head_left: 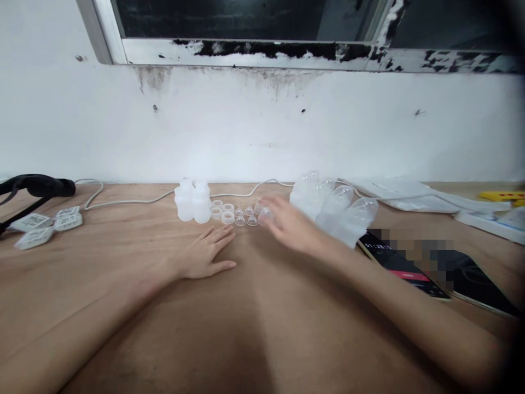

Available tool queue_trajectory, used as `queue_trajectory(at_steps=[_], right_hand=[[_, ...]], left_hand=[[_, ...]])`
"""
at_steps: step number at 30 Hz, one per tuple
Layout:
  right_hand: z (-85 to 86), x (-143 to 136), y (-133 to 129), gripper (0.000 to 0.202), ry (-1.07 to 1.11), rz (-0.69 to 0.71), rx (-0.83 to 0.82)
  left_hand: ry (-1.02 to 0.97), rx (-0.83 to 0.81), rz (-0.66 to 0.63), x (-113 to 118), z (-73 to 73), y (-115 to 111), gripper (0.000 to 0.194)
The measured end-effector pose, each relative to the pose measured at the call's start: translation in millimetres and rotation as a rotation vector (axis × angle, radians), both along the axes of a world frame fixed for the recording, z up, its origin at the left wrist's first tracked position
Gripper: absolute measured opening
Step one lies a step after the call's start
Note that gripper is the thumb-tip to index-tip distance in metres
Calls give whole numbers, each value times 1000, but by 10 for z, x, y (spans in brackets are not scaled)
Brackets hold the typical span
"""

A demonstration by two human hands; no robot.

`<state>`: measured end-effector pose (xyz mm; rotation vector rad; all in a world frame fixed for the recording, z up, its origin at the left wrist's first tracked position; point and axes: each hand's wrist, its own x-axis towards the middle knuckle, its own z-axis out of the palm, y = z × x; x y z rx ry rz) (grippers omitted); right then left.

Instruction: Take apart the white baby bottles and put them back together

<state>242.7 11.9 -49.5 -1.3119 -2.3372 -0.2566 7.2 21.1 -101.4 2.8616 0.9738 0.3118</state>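
My left hand [205, 254] lies flat on the wooden table, fingers spread and holding nothing. Just beyond its fingertips stand white ring collars [227, 218] and small clear bottle nipples [252, 220], set out in short rows. My right hand [283, 221] is at the right end of these rows, its fingers curved around a clear nipple [266, 213]. Part of that piece is hidden by the fingers. A cluster of white, translucent small bottles [193, 202] stands upright left of the collars. Behind my right hand sit clear domed caps [342, 200] among frosted pieces, partly covered by my wrist.
Two phones [404, 265] [478, 279] lie at the right. Behind them are a plastic packet [404, 196], a white power strip [488, 223] and a yellow object [502, 196]. A white cable [131, 202] runs along the wall. Labelled white packets [35, 238] and a black strap [45, 186] lie far left.
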Motion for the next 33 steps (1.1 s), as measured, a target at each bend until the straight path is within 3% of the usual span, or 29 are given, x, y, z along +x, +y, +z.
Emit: queue_trajectory(at_steps=[2, 4, 7, 25, 33], right_hand=[[-309, -163, -39, 56, -39, 120, -185], [-555, -255, -68, 57, -44, 155, -299], [-710, -275, -83, 54, -28, 165, -323], [-719, -237, -48, 52, -36, 180, -257], [-678, -256, -94, 45, -27, 117, -219]], left_hand=[[65, -22, -33, -16, -30, 3, 67], [72, -46, -33, -21, -65, 8, 66], [35, -47, -21, -19, -98, 15, 66], [66, -52, 4, -6, -71, 5, 68], [62, -63, 43, -31, -102, 12, 69]])
